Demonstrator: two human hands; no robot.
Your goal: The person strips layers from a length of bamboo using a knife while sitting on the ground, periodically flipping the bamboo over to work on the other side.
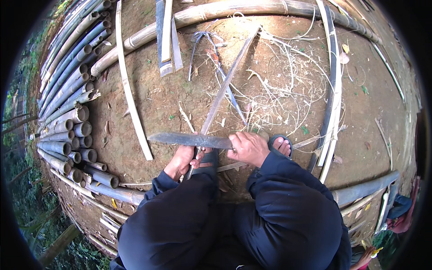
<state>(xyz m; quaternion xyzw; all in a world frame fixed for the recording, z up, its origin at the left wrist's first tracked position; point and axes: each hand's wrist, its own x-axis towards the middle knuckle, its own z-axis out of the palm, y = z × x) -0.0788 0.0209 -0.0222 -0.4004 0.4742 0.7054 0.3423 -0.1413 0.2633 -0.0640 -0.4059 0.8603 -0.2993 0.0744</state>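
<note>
My right hand (249,148) is wrapped round the handle end of a machete (189,140), whose long dark blade points left across the view. Under the blade, my left hand (184,157) grips a long bamboo strip (223,88) near its lower end. The strip runs up and away to the right, its far end near the thick bamboo pole. Blade and strip cross just above my left fingers; whether the edge bites into the strip I cannot tell. My sandalled feet rest on the ground behind both hands.
Cut bamboo poles (67,130) are stacked at the left. A thick bamboo pole (198,13) lies across the far side. Curly shavings (288,85) litter the ground ahead. Split bamboo slats (332,99) lie at the right, another slat (127,85) at the left. A person's hand (366,256) shows lower right.
</note>
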